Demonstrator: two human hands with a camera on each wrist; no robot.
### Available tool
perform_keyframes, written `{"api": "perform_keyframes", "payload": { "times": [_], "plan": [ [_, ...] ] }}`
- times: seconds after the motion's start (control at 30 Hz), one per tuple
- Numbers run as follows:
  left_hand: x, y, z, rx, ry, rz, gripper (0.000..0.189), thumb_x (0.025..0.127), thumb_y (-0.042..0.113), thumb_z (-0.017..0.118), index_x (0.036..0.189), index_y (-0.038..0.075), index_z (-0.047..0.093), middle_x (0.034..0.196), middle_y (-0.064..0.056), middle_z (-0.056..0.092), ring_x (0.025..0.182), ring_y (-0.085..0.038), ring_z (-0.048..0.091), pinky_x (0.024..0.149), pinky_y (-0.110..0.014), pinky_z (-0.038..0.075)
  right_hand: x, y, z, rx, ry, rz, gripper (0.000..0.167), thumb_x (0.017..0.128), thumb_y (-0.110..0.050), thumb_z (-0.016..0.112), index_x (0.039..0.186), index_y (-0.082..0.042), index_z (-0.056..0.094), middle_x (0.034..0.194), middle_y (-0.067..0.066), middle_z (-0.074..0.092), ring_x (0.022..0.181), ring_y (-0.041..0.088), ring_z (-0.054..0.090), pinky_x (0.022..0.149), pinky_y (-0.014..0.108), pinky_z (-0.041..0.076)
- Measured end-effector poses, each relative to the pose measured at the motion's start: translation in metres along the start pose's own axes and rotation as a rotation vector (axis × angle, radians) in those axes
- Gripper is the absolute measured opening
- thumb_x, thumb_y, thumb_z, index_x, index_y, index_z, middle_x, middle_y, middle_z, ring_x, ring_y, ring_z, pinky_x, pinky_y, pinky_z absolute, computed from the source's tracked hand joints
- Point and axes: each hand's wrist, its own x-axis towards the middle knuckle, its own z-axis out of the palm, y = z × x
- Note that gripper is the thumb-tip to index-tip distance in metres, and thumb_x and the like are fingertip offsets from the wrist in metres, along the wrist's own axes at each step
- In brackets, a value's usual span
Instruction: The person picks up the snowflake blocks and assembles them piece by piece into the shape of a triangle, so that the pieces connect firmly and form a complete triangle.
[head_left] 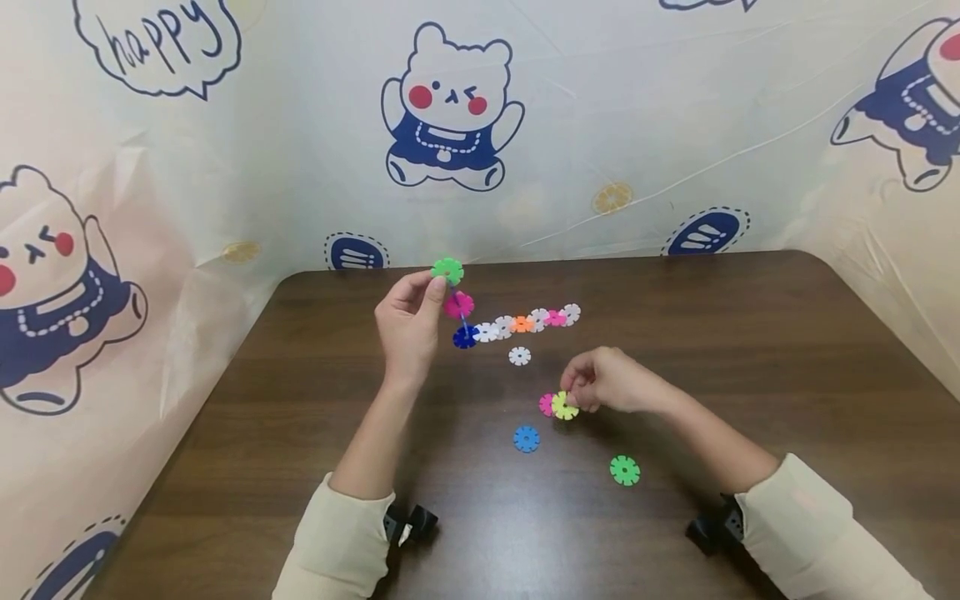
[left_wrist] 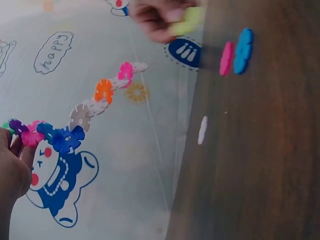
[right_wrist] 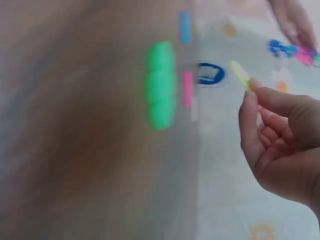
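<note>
Between thumb and fingers my left hand (head_left: 408, 321) grips one end of a chain of slotted snowflake discs. A green disc (head_left: 447, 271) tops the chain, with a pink disc (head_left: 459, 305) under it. At a dark blue disc (head_left: 465, 337) it bends and runs right through white, orange (head_left: 522, 324) and pink discs. In the left wrist view the chain (left_wrist: 104, 91) hangs in the air against the backdrop. My right hand (head_left: 618, 379) pinches a yellow snowflake disc (head_left: 565, 407) by its edge, raised off the table in the right wrist view.
Loose discs lie flat on the brown table (head_left: 300, 467): a white one (head_left: 520, 356), a pink one (head_left: 547, 405) partly behind the yellow disc, a blue one (head_left: 527, 439) and a green one (head_left: 625, 470). Behind the table hangs a printed backdrop (head_left: 585, 125).
</note>
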Motion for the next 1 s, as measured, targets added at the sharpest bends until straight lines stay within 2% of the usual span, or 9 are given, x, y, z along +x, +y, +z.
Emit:
{"api": "perform_keyframes", "payload": {
  "times": [0.1, 0.2, 0.33, 0.43, 0.57, 0.73, 1.0],
  "plan": [
    [-0.008, -0.001, 0.005, 0.026, -0.042, 0.022, 0.019, 0.087, 0.005, 0.063, 0.095, -0.013, 0.063, 0.089, -0.016, 0.068, 0.078, -0.011, 0.065, 0.074, -0.026, 0.052, -0.003, -0.010, -0.010, 0.158, 0.083, -0.016, 0.010, 0.085, -0.004, 0.065, 0.091, 0.004, 0.064, 0.074, 0.010, 0.063, 0.063, 0.020, 0.059, 0.062, 0.036, 0.054],
    [-0.018, 0.000, 0.012, 0.032, -0.099, 0.055, 0.019, 0.088, 0.007, 0.063, 0.096, -0.010, 0.064, 0.092, -0.018, 0.067, 0.079, -0.014, 0.065, 0.074, -0.029, 0.053, -0.006, -0.026, -0.021, 0.323, 0.194, -0.020, 0.016, 0.089, -0.006, 0.061, 0.096, 0.008, 0.061, 0.078, 0.015, 0.063, 0.066, 0.022, 0.061, 0.064, 0.035, 0.055],
    [-0.028, 0.003, 0.022, 0.012, -0.166, 0.097, 0.016, 0.088, 0.006, 0.062, 0.097, -0.008, 0.064, 0.092, -0.017, 0.068, 0.079, -0.019, 0.066, 0.074, -0.032, 0.054, -0.005, -0.050, -0.032, 0.545, 0.312, -0.041, 0.019, 0.091, -0.008, 0.058, 0.102, 0.009, 0.056, 0.077, 0.012, 0.065, 0.066, 0.019, 0.063, 0.065, 0.030, 0.055],
    [-0.032, 0.003, 0.027, -0.004, -0.197, 0.114, 0.015, 0.088, 0.004, 0.062, 0.097, -0.008, 0.064, 0.092, -0.017, 0.067, 0.080, -0.022, 0.066, 0.073, -0.033, 0.054, -0.003, -0.063, -0.035, 0.658, 0.341, -0.078, 0.018, 0.091, -0.008, 0.058, 0.101, 0.007, 0.056, 0.074, 0.009, 0.065, 0.065, 0.017, 0.063, 0.066, 0.028, 0.055],
    [-0.034, 0.004, 0.031, 0.004, -0.210, 0.120, 0.016, 0.087, 0.004, 0.063, 0.097, -0.008, 0.064, 0.092, -0.017, 0.067, 0.079, -0.022, 0.067, 0.069, -0.032, 0.055, 0.001, -0.072, -0.033, 0.760, 0.346, -0.103, 0.011, 0.090, -0.006, 0.059, 0.094, 0.004, 0.058, 0.072, 0.008, 0.065, 0.063, 0.016, 0.064, 0.064, 0.027, 0.055],
    [-0.036, 0.003, 0.034, 0.003, -0.220, 0.113, 0.017, 0.087, 0.005, 0.063, 0.097, -0.008, 0.064, 0.091, -0.017, 0.067, 0.076, -0.021, 0.067, 0.064, -0.031, 0.055, 0.006, -0.079, -0.030, 0.845, 0.350, -0.082, 0.006, 0.089, -0.004, 0.059, 0.089, 0.002, 0.059, 0.069, 0.007, 0.066, 0.059, 0.014, 0.064, 0.061, 0.025, 0.054],
    [-0.038, 0.001, 0.036, 0.042, -0.230, 0.128, 0.016, 0.087, 0.005, 0.064, 0.096, -0.007, 0.065, 0.089, -0.017, 0.067, 0.072, -0.021, 0.066, 0.062, -0.027, 0.054, 0.007, -0.085, -0.028, 0.872, 0.351, -0.068, 0.008, 0.089, -0.006, 0.060, 0.087, 0.002, 0.058, 0.067, 0.007, 0.066, 0.059, 0.014, 0.065, 0.059, 0.024, 0.054]
  ]
}}
